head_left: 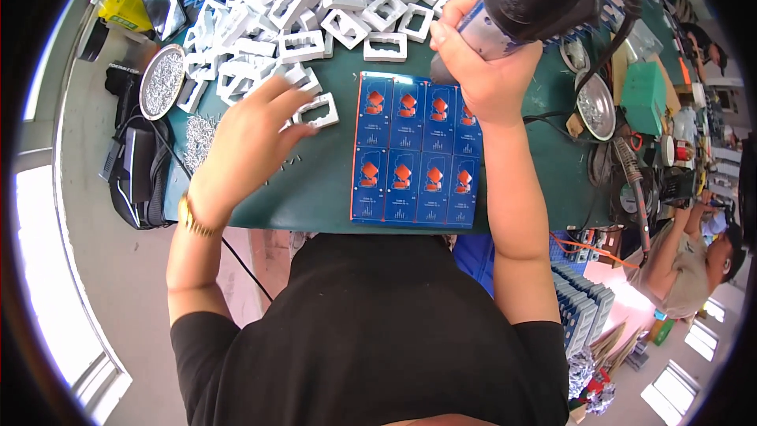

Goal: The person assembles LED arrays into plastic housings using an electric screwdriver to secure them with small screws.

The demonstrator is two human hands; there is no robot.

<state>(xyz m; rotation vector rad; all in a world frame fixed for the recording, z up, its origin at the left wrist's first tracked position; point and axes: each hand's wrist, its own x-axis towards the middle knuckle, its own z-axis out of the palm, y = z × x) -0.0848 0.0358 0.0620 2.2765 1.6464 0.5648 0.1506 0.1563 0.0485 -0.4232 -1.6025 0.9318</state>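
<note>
My right hand (497,79) is wrapped round a black and grey corded power driver (544,0), held above the upper right corner of a blue printed panel (415,150). The panel lies flat on the green table, marked in two rows of rectangles with orange shapes. My left hand (248,138) hovers left of the panel with fingers bent and apart. A white plastic frame (332,110) lies just beyond its fingertips; I cannot tell whether they touch it. The driver's tip is largely hidden behind my right hand.
White frames (300,8) are heaped at the far side. A metal dish of screws (163,83) and loose screws (199,140) lie left. On the right are another metal dish (595,106), a green box (643,88) and cables. A co-worker (686,268) sits farther right.
</note>
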